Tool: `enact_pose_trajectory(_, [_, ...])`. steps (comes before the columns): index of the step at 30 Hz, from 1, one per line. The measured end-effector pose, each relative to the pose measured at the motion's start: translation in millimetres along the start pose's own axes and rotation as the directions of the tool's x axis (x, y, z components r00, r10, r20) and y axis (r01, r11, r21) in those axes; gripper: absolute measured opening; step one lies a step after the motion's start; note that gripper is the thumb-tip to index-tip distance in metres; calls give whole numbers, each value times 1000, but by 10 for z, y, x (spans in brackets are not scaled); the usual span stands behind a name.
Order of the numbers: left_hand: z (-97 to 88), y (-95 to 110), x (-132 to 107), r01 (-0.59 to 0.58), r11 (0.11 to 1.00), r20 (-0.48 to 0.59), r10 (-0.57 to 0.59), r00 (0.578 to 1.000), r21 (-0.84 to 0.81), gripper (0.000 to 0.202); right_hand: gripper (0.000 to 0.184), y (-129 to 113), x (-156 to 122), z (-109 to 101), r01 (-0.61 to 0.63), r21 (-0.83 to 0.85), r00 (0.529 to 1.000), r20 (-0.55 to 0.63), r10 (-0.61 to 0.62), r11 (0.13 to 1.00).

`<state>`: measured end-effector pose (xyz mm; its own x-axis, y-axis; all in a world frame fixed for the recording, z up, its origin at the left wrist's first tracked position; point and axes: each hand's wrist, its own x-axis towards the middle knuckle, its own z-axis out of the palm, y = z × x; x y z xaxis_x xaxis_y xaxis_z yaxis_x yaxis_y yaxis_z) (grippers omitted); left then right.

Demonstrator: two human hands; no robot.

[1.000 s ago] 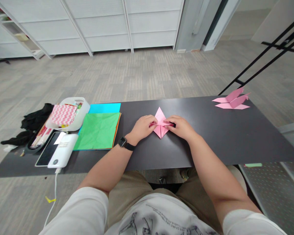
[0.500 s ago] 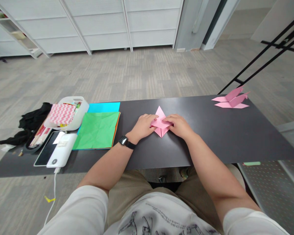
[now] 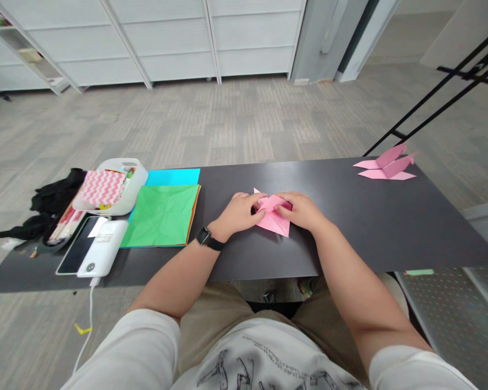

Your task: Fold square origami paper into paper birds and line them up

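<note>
Between my two hands is a partly folded sheet of pink origami paper (image 3: pixel 275 221), close to the middle of the dark table (image 3: pixel 341 233). My left hand (image 3: pixel 242 210) pinches its left side, thumb toward me and fingers over the far part. On the other side my right hand (image 3: pixel 299 208) grips the right edge between thumb and fingers. The paper lies turned at a slant, one corner pointing toward me and to the right, another showing beyond my left fingertips. My fingers hide parts of its upper folds.
Two folded pink paper birds (image 3: pixel 390 165) rest at the far right. Green paper (image 3: pixel 162 214) lies on a stack at left, with blue paper (image 3: pixel 174 176) behind. Further left are a white basket (image 3: pixel 136 189), a white power bank (image 3: pixel 103 249), a phone (image 3: pixel 75 254) and black cloth (image 3: pixel 57 195).
The pink paper has turned from pointing straight away from me to a slant, its near corner swinging right. Both hands have shifted their grip slightly and still hold it.
</note>
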<state>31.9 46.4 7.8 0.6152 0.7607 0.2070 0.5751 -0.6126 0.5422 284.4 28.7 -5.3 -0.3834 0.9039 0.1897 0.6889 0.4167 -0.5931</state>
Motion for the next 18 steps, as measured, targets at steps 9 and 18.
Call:
enact_pose_trajectory(9, [12, 4, 23, 57, 997, 4, -57, 998, 49, 28, 38, 26, -5, 10, -126, 2, 988, -87, 126, 992])
enact_pose_trajectory(18, [46, -60, -11, 49, 996, -108, -58, 992, -79, 72, 33, 65, -6, 45, -205, 117, 959, -173, 223, 972])
